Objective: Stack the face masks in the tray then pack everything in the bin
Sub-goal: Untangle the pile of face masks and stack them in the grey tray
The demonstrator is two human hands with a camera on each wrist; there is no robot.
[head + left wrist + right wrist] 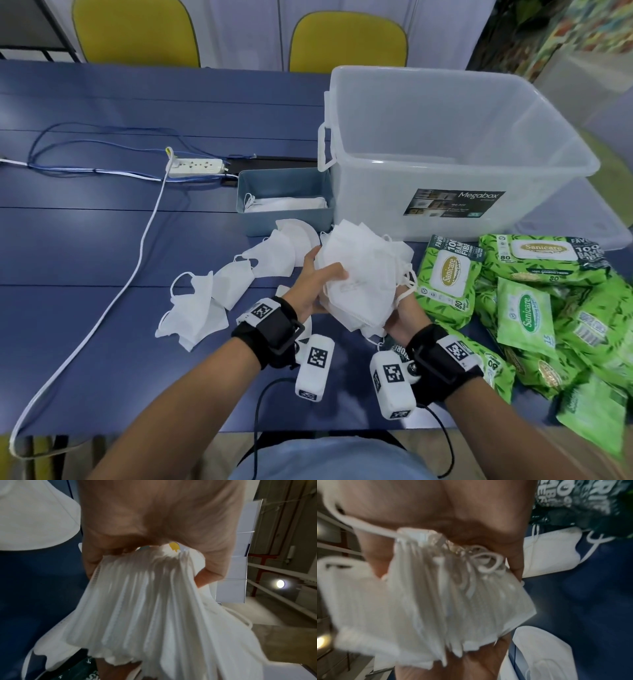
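Here both hands' fingers [96,562] curl round a bundle of face masks [359,274], gripping it between them.

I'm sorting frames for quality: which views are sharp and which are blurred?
Head view: sharp, the bin label legible, straight edges bowed by the wide lens. Left wrist view: the stack of masks slightly soft, a lamp glaring. Right wrist view: heavily smeared.

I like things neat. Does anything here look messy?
Yes. Loose face masks lie scattered on the blue table, not yet in the tray. The green wipe packs sit in a jumbled heap beside the empty bin.
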